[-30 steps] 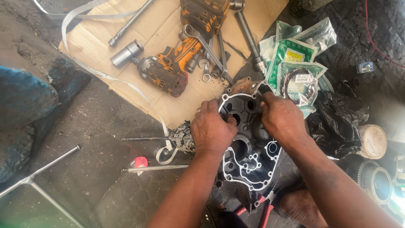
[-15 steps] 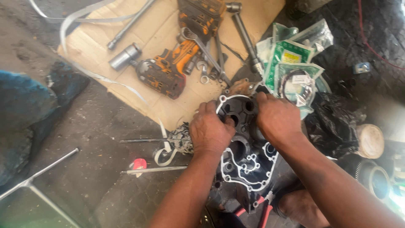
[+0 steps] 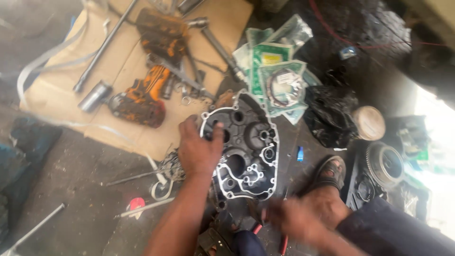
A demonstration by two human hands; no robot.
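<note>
A dark cast-metal engine crankcase half with pale gasket edges (image 3: 244, 142) lies on the gritty ground just beside a flat sheet of brown cardboard (image 3: 142, 135). The left hand (image 3: 199, 149) rests on its left rim, fingers curled over the edge and gripping it. The right hand (image 3: 296, 220) is blurred low near red-handled pliers (image 3: 283, 242); its grip cannot be told. An orange power drill (image 3: 140, 97) lies on the cardboard.

The engine case (image 3: 244, 147) lies on the ground just right of the cardboard sheet (image 3: 61, 90). The power drill (image 3: 140, 99) lies on that sheet. Gasket packets (image 3: 277, 78) sit behind the case.
</note>
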